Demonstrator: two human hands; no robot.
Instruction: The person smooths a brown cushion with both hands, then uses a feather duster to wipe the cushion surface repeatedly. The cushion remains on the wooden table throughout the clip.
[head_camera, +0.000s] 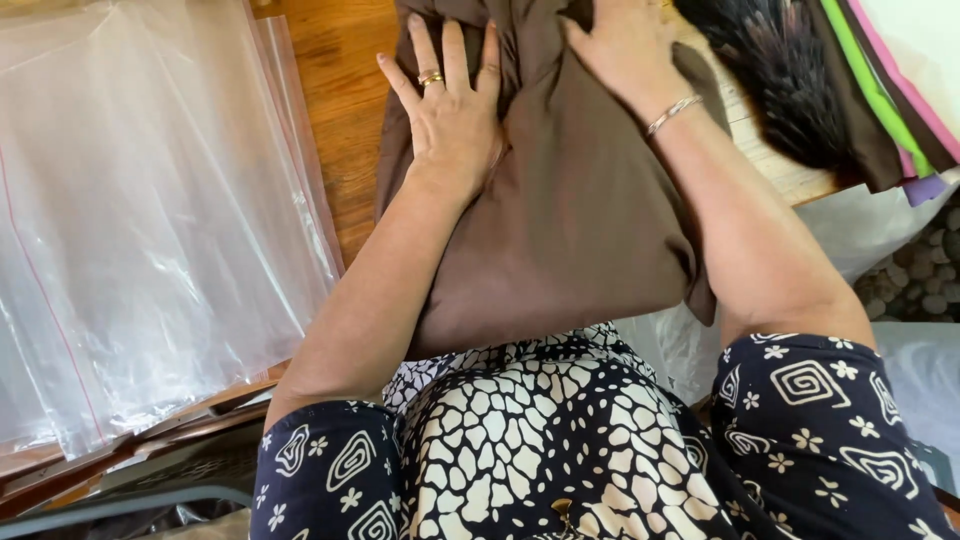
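A folded brown cloth (570, 210) lies on the wooden table (340, 90) in front of me, its near edge hanging toward my lap. My left hand (450, 100), wearing a ring, lies flat on the cloth's left part with fingers spread. My right hand (625, 45), with a bracelet at the wrist, presses flat on the cloth's upper right part. Neither hand grips anything.
A stack of clear plastic zip bags (150, 210) covers the table's left side. At the upper right lie a dark patterned fabric (780, 70) and a pile of folded cloths with green, pink and purple edges (900, 100). Pebbles (925, 270) show on the ground at right.
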